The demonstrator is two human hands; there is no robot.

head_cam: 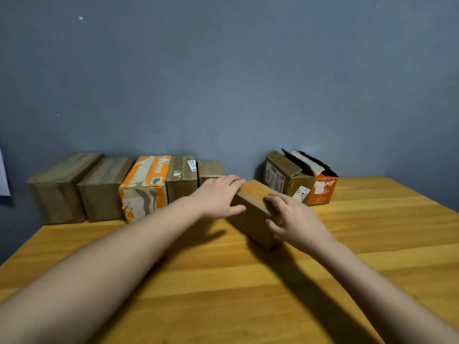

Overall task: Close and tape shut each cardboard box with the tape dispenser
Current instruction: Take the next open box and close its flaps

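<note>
**Small closed box between both hands on the counter**

The small brown box (253, 209) lies on the wooden counter (223, 294), angled, just in front of the back row. Its top looks shut. The left hand (218, 197) lies over its far left end with fingers straight, thumb against the near side. The right hand (293, 219) curls its fingers over the near right edge and grips it. The box seems light and stiff, though its thin walls would likely dent under a hard squeeze; holding it by the two short ends looks soundest.

Behind it, a row of five closed boxes (139, 187) lines the blue wall (223, 70). To the right stand an open brown box (285, 177) and an open orange box (323, 189), flaps up. No tape dispenser is visible.
</note>
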